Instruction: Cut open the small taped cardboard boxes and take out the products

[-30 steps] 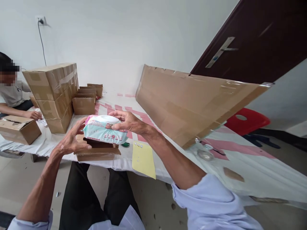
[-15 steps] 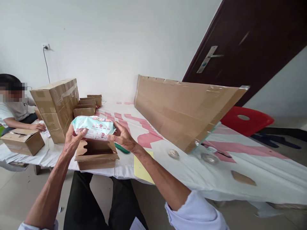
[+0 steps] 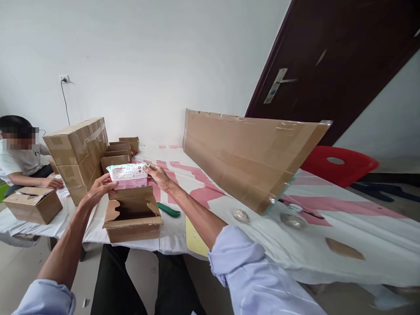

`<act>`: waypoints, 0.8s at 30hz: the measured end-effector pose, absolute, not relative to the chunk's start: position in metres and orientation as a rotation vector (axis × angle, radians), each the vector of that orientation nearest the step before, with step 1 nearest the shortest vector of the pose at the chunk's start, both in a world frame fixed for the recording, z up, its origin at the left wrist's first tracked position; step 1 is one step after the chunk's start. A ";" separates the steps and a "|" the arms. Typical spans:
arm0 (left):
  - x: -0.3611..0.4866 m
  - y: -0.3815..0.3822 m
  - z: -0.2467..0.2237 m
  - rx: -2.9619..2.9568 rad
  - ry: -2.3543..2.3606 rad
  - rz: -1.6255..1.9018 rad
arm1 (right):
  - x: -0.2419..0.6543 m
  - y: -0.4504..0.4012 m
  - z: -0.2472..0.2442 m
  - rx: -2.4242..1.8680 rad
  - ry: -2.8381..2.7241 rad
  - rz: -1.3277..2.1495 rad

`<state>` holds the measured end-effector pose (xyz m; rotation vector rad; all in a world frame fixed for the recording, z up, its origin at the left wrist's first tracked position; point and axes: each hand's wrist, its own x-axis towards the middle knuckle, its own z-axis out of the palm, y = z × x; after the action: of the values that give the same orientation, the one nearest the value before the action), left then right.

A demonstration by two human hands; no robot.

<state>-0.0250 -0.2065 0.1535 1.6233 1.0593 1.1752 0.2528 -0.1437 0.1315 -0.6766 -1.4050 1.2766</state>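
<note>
Between my two hands hangs a soft pack of wipes [image 3: 128,174], white and pink with a pale green edge and printed text. My left hand [image 3: 101,187] grips its left end, thumb toward me. The other end is pinched by my right hand [image 3: 158,176] at the upper corner. Just below and nearer to me stands a cardboard box [image 3: 134,231] with its flaps up; its inside is dark and I cannot make out anything in it. A green curved tool [image 3: 169,210], perhaps a cutter, lies right of the box.
Stacked taped cartons [image 3: 77,153] rise at the left, beside several opened boxes [image 3: 116,153]. Another carton [image 3: 33,204] sits near a seated person [image 3: 22,162]. A big cardboard sheet [image 3: 243,157] leans across the table, with tape rolls [image 3: 241,215] and a yellow sheet [image 3: 194,238] nearer.
The pack has turned over in my hands, from its mint-green side to a white and pink one. It has moved slightly away from me, uncovering more of the open box.
</note>
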 end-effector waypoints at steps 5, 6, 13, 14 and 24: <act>-0.025 -0.194 0.144 1.591 1.104 1.158 | 0.251 -0.133 0.110 -0.707 -1.396 1.265; -0.025 -0.194 0.144 1.585 1.110 1.150 | 0.251 -0.131 0.107 -0.712 -1.392 1.262; -0.021 -0.195 0.141 1.558 1.151 1.112 | 0.249 -0.128 0.094 -0.723 -1.378 1.253; -0.021 -0.195 0.141 1.561 1.152 1.115 | 0.249 -0.128 0.095 -0.721 -1.376 1.250; -0.017 -0.192 0.167 1.638 1.107 1.212 | 0.255 -0.123 0.124 -0.675 -1.354 1.190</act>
<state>-0.0167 -0.1925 0.1666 1.6376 1.1070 1.2121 0.2546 -0.1229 0.1236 -0.6755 -1.3539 1.1904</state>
